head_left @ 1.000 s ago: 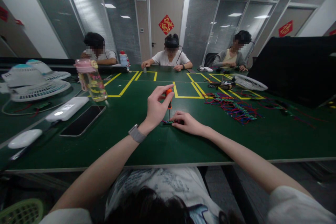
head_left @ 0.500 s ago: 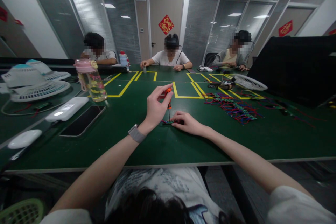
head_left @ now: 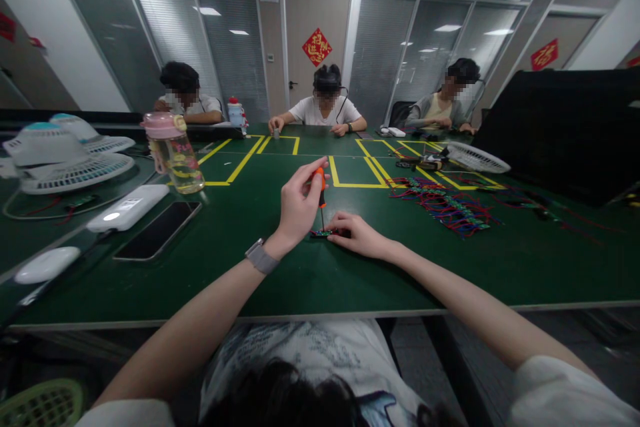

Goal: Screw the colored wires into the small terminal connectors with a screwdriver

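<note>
writing is scarce: red diamond sign [head_left: 317,47] on the far door carries gold characters too small to read, a second red sign [head_left: 544,53] hangs on the glass at right, and the print on the pink-capped bottle [head_left: 173,152] is blurred. left hand [head_left: 297,207], with a grey watch [head_left: 261,255] at the wrist, is closed around the orange-handled screwdriver [head_left: 321,181], thumb and fingers pinching the handle, the shaft upright with its tip down on the small board [head_left: 320,233]. right hand [head_left: 357,233] lies low on the green table [head_left: 350,280], fingers curled, fingertips gripping the board's right end and holding it flat, near the table's middle in front of the person. to the left lie a dark phone [head_left: 157,230], a white power bank [head_left: 127,207] and white fans [head_left: 70,160]; to the right, well apart, a heap of red and blue wires [head_left: 445,203]. three other people sit at the far end, their hands at their own places.
</note>
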A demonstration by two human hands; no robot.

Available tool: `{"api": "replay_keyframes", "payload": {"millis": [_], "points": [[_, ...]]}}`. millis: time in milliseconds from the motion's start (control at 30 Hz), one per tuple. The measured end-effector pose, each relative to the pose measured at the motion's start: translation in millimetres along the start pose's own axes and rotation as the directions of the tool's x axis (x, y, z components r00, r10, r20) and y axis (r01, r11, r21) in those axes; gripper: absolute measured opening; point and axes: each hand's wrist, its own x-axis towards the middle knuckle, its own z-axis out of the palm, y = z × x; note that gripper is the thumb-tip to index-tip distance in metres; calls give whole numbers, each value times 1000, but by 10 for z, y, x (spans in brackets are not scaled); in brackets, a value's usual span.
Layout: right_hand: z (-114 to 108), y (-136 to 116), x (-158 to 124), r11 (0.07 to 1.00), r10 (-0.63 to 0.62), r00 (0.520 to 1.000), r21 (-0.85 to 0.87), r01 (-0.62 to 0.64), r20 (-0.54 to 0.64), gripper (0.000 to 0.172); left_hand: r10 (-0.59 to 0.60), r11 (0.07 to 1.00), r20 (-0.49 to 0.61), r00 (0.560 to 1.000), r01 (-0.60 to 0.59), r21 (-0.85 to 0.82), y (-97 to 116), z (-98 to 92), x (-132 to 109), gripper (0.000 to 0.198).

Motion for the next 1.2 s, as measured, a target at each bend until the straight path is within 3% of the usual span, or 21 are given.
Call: {"api": "replay_keyframes", "payload": {"millis": [200, 300, 533, 700, 800, 1033, 1200], "points": [[-1, -2, 2, 1000, 6, 1000, -19, -6, 4, 23, 94, 980, -32, 995, -87, 181, 37, -26, 5, 17], [-2, -1, 2, 1000, 1, 1000, -11, -1, 0, 22, 102, 975, -22, 995, -96, 199, 24, -39, 12, 23], [-3, -6, -1, 1000, 7, 1000, 2, -7, -4, 23, 13, 1000, 9, 1000, -13, -8, 2, -12, 5, 30], [2, 4, 0, 1000, 7, 1000, -2, -7, 0, 23, 116, 982, -46, 992, -107, 157, 16, -15, 7, 18], [5, 11, -1, 1000, 4, 1000, -8, -4, 1, 23, 115, 971, -52, 992, -102, 217, 8, -32, 15, 18], [3, 1, -2, 1000, 0, 1000, 1, 0, -1, 23, 0, 999, 21, 1000, 1, -52, -23, -13, 13, 33], [4, 6, -1, 1000, 3, 1000, 2, -3, -4, 23, -12, 1000, -8, 1000, 12, -12, -1, 2, 1, 28]]}}
